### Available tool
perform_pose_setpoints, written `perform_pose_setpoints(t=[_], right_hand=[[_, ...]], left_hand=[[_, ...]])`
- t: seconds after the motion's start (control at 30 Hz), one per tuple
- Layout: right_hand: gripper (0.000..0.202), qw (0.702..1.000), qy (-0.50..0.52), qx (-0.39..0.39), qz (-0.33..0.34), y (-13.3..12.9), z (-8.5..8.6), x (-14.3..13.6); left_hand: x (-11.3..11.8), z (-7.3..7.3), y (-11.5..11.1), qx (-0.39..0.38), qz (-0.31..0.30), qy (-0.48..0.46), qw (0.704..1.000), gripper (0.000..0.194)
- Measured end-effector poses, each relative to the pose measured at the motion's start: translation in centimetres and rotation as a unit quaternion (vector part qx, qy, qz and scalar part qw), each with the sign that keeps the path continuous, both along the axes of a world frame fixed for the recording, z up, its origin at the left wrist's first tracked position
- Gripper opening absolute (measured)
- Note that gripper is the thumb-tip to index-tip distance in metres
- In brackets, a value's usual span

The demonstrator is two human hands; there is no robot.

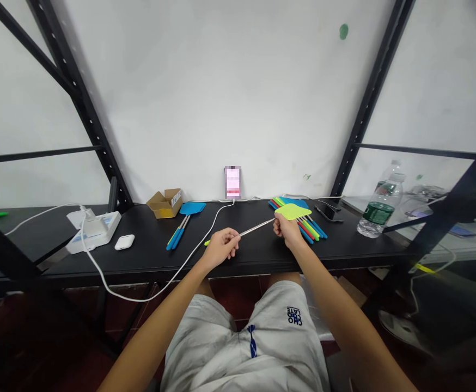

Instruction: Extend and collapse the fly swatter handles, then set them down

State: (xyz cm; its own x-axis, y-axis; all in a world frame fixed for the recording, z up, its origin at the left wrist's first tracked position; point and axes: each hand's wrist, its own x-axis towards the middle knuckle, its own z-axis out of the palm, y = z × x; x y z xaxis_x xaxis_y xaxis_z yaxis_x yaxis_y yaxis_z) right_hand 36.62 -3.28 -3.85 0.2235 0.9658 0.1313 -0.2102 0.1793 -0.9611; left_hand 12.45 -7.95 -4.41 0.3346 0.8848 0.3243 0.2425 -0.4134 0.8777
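Observation:
A yellow-green fly swatter [292,211] with a thin metal rod is stretched between my two hands above the dark table. My left hand [221,245] is closed round the handle end, and the handle's yellow-green tip pokes out to its left. Close under the swatter's flat head, my right hand [287,231] pinches the rod. Just behind and beside my right hand lies a pile of fly swatters with blue, red and green handles [312,228]. Left of my left hand, blue fly swatters [192,208] lie with their handles toward me.
An open cardboard box [165,204], a white earbud case [124,242] and a power strip [95,231] occupy the left side. A phone [233,182] leans on the wall, its white cable [172,280] looping over the table's front edge. Rightward are another phone [328,213] and water bottles [379,212].

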Motion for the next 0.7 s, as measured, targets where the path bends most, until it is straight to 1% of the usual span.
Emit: perform_pose_setpoints(t=[0.07, 0.1, 0.17, 0.2, 0.27, 0.33, 0.4, 0.47, 0.57, 0.7], right_hand=[[0.026, 0.999, -0.008, -0.023, -0.031, 0.4, -0.1, 0.9], [0.025, 0.999, -0.008, -0.031, -0.041, 0.6, -0.1, 1.2], [0.025, 0.998, -0.005, -0.035, -0.058, 0.9, -0.2, 1.4], [0.025, 0.997, -0.003, -0.033, -0.066, 0.9, -0.3, 1.4], [0.025, 0.997, -0.001, -0.027, -0.079, 1.0, -0.3, 1.3], [0.026, 0.996, -0.005, -0.019, -0.085, 1.0, -0.4, 1.2], [0.027, 0.996, -0.012, -0.010, -0.087, 0.9, -0.4, 1.1], [0.027, 0.996, -0.022, 0.001, -0.087, 0.8, -0.5, 0.9], [0.028, 0.996, -0.034, 0.015, -0.086, 0.6, -0.5, 0.7], [0.029, 0.995, -0.038, 0.022, -0.087, 0.2, -0.2, 0.4]], left_hand=[[-0.7, 0.1, 0.3, 0.098, 0.070, 0.066, 0.991, 0.019], [-1.1, 0.2, 0.4, 0.156, 0.109, 0.112, 0.975, 0.017], [-1.9, 0.4, 0.5, 0.259, 0.181, 0.205, 0.926, 0.013], [-2.2, 0.5, 0.5, 0.296, 0.207, 0.249, 0.899, 0.012], [-2.7, 0.4, 0.7, 0.328, 0.237, 0.327, 0.854, 0.012], [-2.9, 0.1, 1.0, 0.321, 0.245, 0.388, 0.829, 0.012], [-3.0, -0.3, 1.3, 0.299, 0.241, 0.420, 0.823, 0.009], [-2.9, -0.7, 1.7, 0.279, 0.232, 0.424, 0.830, 0.009], [-3.0, -1.2, 2.1, 0.272, 0.218, 0.405, 0.845, 0.017], [-3.1, -1.3, 2.3, 0.277, 0.201, 0.361, 0.867, 0.025]])
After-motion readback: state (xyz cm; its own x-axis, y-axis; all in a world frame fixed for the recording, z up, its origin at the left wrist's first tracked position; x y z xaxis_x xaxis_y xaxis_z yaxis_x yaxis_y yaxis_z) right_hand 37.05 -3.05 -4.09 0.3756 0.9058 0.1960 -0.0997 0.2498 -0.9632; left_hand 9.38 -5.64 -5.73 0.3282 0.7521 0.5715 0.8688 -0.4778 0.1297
